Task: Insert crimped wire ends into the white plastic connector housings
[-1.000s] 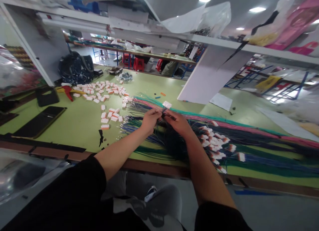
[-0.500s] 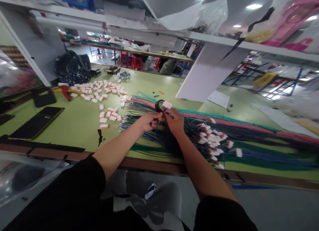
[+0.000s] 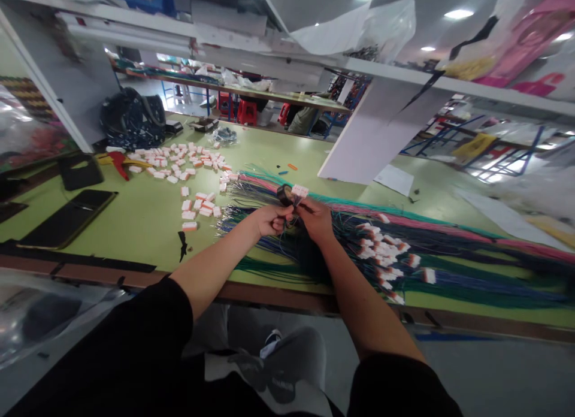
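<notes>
My left hand is closed, its fingertips pinched at the lower edge of a roll of black tape. Right beside it, my right hand has its fingers closed on thin wires just below a white connector. The two hands almost touch over the wire bundles. How the tape meets the wires is hidden by the fingers. Under and around my hands lie long wires in green, pink and dark blue. To the right of my right forearm is a pile of white and orange connectors with wires attached.
Loose connectors lie scattered on the green table at left. Beyond them are yellow-and-red pliers and a dark bag. A black phone-like slab is far left. A white upright panel supports the shelf overhead.
The roll of black tape has shifted slightly left and turned beside the connector, showing more of its side. Both hands stay close together in nearly the same place.
</notes>
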`<action>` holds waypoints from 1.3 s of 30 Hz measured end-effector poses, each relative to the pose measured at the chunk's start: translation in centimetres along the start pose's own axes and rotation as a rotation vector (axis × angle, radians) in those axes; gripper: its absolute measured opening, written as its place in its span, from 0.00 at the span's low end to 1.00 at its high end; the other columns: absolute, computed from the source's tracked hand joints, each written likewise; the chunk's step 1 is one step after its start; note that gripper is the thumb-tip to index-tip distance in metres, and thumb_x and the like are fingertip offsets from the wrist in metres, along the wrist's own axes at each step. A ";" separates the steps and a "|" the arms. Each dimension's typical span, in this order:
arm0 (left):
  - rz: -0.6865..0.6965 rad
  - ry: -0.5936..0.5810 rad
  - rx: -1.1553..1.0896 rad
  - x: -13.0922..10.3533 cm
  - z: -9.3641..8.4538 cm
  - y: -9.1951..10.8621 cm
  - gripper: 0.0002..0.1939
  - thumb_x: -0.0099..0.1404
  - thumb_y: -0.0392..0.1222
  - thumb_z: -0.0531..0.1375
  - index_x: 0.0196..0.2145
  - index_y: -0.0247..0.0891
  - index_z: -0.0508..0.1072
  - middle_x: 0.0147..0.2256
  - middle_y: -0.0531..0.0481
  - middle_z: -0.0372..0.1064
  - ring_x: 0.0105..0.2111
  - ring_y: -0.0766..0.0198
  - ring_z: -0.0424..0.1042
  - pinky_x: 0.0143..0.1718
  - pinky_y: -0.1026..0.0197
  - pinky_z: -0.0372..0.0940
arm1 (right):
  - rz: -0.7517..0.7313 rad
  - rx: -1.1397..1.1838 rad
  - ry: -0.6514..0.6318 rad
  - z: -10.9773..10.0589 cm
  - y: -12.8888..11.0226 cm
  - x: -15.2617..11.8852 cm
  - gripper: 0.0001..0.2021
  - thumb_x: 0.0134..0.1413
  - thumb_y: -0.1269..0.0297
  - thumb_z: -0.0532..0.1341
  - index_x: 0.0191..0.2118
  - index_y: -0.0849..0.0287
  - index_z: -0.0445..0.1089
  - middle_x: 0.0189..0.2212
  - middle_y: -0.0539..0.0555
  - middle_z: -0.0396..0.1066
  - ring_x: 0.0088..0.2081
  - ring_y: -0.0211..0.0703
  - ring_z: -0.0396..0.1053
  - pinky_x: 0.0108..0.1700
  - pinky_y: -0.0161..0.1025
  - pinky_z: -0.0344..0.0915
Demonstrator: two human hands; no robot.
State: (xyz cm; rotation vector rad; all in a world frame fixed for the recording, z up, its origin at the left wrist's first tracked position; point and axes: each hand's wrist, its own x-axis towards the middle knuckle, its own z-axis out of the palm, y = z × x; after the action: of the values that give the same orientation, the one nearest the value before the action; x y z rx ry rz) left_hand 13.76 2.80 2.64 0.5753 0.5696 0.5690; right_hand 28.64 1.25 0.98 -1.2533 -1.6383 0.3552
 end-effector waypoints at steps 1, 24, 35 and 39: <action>0.001 0.008 0.011 0.0 0.0 0.0 0.15 0.66 0.29 0.51 0.21 0.33 0.61 0.13 0.58 0.56 0.07 0.80 0.44 0.07 0.77 0.40 | 0.035 0.049 -0.020 0.0 0.0 0.0 0.08 0.45 0.62 0.61 0.31 0.54 0.77 0.30 0.48 0.76 0.37 0.45 0.71 0.46 0.45 0.64; 0.577 -0.004 0.675 -1.3 0.7 0.2 0.06 0.56 0.36 0.59 0.23 0.35 0.65 0.15 0.60 0.57 0.14 0.75 0.53 0.18 0.70 0.49 | 0.251 0.415 0.107 -1.5 -1.7 0.6 0.08 0.31 0.61 0.68 0.21 0.56 0.71 0.22 0.47 0.69 0.29 0.42 0.68 0.36 0.42 0.65; 0.791 0.476 1.410 -0.8 0.8 -1.3 0.13 0.62 0.36 0.56 0.45 0.37 0.72 0.38 0.45 0.74 0.40 0.56 0.72 0.41 0.61 0.61 | 0.075 -0.207 0.266 0.0 -2.9 -0.7 0.14 0.44 0.55 0.61 0.18 0.58 0.65 0.17 0.46 0.60 0.24 0.37 0.59 0.30 0.37 0.58; 0.827 0.492 1.387 -0.9 0.9 -1.3 0.12 0.65 0.35 0.54 0.43 0.38 0.75 0.43 0.45 0.74 0.44 0.58 0.72 0.45 0.64 0.61 | 0.017 -0.183 0.083 -0.8 -2.8 -0.2 0.10 0.47 0.56 0.59 0.26 0.57 0.69 0.24 0.49 0.65 0.30 0.40 0.63 0.35 0.38 0.62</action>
State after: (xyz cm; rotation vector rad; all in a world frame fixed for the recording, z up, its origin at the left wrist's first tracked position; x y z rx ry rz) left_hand 14.10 1.02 2.76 2.0752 1.1934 1.0752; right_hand 27.78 -0.33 3.28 -1.4009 -1.6176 0.1634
